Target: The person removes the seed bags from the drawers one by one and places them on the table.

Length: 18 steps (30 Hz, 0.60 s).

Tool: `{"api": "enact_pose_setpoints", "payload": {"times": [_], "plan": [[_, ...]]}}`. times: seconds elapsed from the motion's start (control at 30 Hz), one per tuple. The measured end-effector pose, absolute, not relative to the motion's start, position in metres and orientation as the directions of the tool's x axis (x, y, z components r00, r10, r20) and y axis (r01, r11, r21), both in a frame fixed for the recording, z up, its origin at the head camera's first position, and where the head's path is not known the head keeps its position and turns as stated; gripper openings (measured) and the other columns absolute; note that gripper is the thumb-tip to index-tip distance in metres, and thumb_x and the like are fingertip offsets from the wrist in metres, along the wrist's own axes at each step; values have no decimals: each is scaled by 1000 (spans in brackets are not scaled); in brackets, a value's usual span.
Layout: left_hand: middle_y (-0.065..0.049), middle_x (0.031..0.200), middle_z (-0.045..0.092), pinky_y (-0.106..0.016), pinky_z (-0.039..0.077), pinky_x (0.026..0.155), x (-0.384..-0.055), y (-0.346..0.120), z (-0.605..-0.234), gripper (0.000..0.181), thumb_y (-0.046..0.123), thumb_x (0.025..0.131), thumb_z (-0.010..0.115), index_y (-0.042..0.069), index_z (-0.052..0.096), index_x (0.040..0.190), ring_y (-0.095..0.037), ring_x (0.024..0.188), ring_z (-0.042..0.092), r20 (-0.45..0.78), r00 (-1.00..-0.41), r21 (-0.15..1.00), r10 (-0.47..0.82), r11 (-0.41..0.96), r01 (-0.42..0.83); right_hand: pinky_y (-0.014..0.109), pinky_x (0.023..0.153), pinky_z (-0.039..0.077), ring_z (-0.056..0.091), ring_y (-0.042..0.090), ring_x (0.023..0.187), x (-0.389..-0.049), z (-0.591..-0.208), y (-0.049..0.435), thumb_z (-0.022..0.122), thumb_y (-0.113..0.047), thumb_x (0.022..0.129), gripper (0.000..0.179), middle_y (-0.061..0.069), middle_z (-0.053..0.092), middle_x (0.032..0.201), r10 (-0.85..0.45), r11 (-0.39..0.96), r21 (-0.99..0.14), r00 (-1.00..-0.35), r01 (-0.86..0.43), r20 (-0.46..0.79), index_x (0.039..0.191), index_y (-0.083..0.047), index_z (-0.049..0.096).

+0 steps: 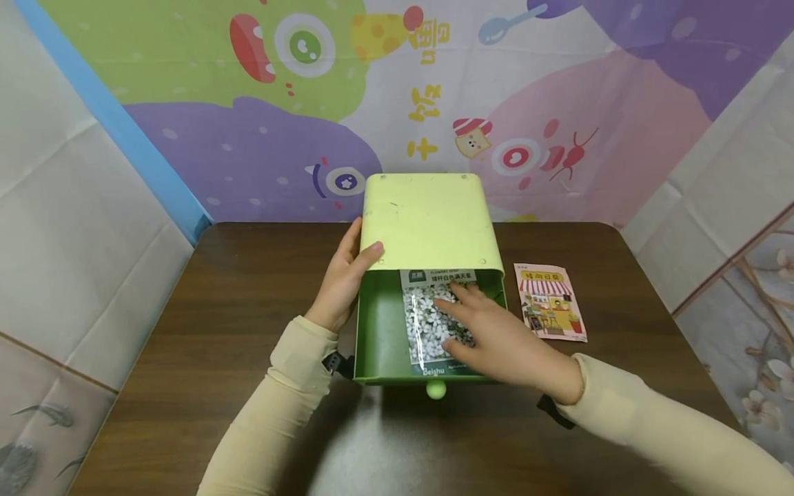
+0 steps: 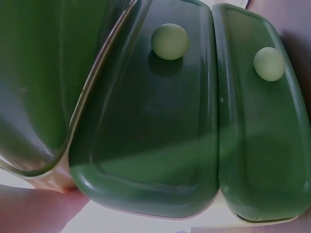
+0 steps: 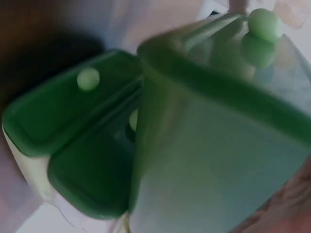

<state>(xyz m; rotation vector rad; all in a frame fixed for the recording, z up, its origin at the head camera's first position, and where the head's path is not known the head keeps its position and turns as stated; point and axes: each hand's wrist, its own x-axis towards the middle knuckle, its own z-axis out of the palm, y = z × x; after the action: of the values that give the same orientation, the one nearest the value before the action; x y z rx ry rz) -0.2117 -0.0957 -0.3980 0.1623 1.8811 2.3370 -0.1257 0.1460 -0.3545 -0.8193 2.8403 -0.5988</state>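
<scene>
A small cabinet with a pale yellow-green shell stands on the table, its green top drawer pulled out. In the drawer lies a seed packet printed with white flowers. My right hand is over the packet with fingers spread, the fingertips on or just above it; contact is hard to judge. My left hand rests against the cabinet's left side, its thumb on the top near the front edge. In the left wrist view, two closed green drawers with round knobs show beside the open one.
A pink packet with a striped-awning shop picture lies on the brown table, right of the cabinet. Behind stands a wall covering with cartoon monsters. Tiled walls flank the table.
</scene>
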Motion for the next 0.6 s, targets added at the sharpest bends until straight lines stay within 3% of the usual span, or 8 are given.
{"api": "enact_pose_setpoints", "payload": {"times": [0.23,0.6], "plan": [[5,164,15,-40,33,115,-212,-96,-397,79,31,97,59,27,10,159,-13,145,28,7,-985,978,172,-205,-29,59,104,42,44,50,132,-131,-355,145,69,-32,89,56,30,45,145,-568,793,-265,-823,-548,4,139,-8,56],[6,165,14,-39,31,117,-212,-96,-399,79,31,97,60,27,10,159,-12,147,24,10,-985,979,174,-204,-26,58,105,41,42,46,135,-135,-356,138,73,-40,85,62,24,42,150,-593,793,-210,-803,-573,-50,139,-13,57]]}}
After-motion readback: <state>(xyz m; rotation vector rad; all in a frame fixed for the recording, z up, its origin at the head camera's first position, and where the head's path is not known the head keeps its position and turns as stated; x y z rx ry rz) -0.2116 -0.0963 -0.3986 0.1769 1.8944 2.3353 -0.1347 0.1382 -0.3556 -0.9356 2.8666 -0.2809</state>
